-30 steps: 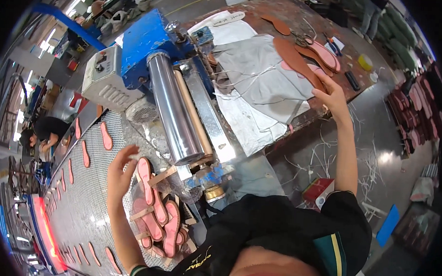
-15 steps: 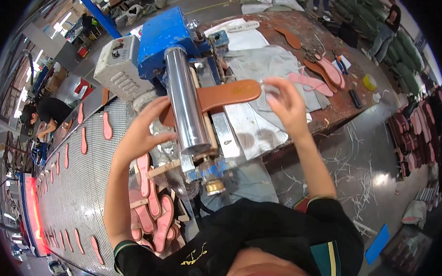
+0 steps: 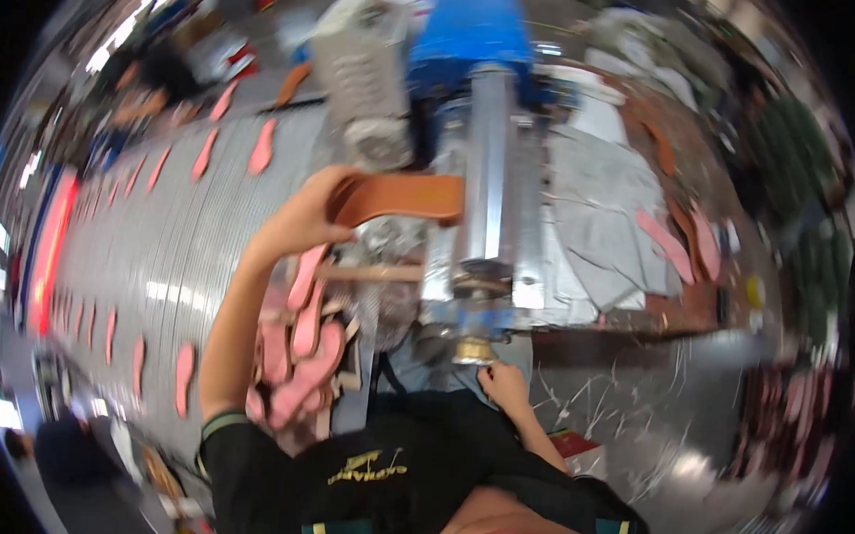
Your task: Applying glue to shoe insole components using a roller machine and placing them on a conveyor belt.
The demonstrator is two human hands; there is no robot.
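My left hand [image 3: 314,210] is closed around the left end of a brown insole [image 3: 411,197], which bends up between thumb and fingers. The insole's right end meets the shiny metal roller [image 3: 489,165] of a blue machine [image 3: 474,35]; whether it lies under the roller I cannot tell. My right hand [image 3: 506,387] is lower down, close to my body and just below the machine's brass knob [image 3: 473,351]. Its fingers are curled in, slightly blurred, and what they hold, if anything, is hidden.
To the left, a mesh conveyor belt [image 3: 176,246] carries several pink insoles [image 3: 263,147]. A pile of pink insoles [image 3: 299,366] lies below my left hand. Grey cloth [image 3: 597,217] and pink sandal pieces [image 3: 667,241] lie on the worktable [image 3: 626,319] at right.
My view has turned, so the machine sits more to the right. The brown insole now sticks out left of the roller, held by my left hand. My right hand has dropped toward my body.
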